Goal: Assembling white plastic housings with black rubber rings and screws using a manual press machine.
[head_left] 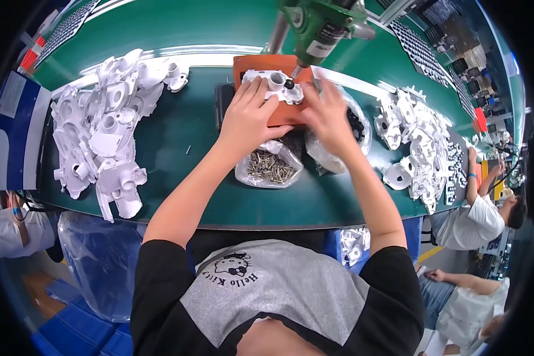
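A white plastic housing [277, 79] with a round collar lies on an orange fixture block [261, 62]. A small black round piece [289, 84] sits on the housing's right half. Over the housing's near left side my left hand [247, 116] is laid, its fingers bent onto the part and holding it against the block; the thumb sticks out to the right. My right hand [328, 115] is at the block's right edge, smeared by motion, so its fingers and anything in them cannot be made out. Just above the black piece is the tip of a green machine head [323, 32].
A clear bag of metal screws [270, 169] lies in front of the block; another bag [332, 155] with black pieces is beside it. White housings are heaped at left [110, 124] and right [421, 145]. One loose screw [188, 150] lies left. Other people sit at both sides.
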The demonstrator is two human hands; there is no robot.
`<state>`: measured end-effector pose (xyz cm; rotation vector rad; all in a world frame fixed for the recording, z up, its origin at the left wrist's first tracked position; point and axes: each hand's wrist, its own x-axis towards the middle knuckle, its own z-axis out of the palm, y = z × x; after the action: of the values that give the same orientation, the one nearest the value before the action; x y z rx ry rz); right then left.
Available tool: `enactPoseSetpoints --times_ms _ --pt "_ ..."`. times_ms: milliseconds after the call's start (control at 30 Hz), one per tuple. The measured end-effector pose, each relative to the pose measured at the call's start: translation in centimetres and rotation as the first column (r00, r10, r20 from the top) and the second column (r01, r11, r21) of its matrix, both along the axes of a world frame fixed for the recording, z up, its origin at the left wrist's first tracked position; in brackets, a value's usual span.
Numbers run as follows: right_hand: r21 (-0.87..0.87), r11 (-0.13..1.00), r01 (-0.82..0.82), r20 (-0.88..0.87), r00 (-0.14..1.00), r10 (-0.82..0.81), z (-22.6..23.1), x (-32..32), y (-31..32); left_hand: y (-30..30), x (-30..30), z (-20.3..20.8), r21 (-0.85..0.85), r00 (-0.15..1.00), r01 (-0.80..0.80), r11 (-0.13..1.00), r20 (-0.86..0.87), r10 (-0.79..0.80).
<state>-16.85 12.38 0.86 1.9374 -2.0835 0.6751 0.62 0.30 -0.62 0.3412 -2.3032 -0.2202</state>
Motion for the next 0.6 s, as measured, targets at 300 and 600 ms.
enactPoseSetpoints --times_ms 300,600 --pt "-0.531 0.841 0.102 0.817 0.323 0.477 18.0 -17.3 -13.9 -0.2 -0.3 0.0 -0.013 0.999 0.043 0.999 -0.029 -0.043" --pt "-0.713 0.700 0.041 0.649 0.417 0.636 19.3 -46.3 -4.0 0.5 -1.7 0.0 -0.010 0.998 0.061 0.998 -0.034 -0.061"
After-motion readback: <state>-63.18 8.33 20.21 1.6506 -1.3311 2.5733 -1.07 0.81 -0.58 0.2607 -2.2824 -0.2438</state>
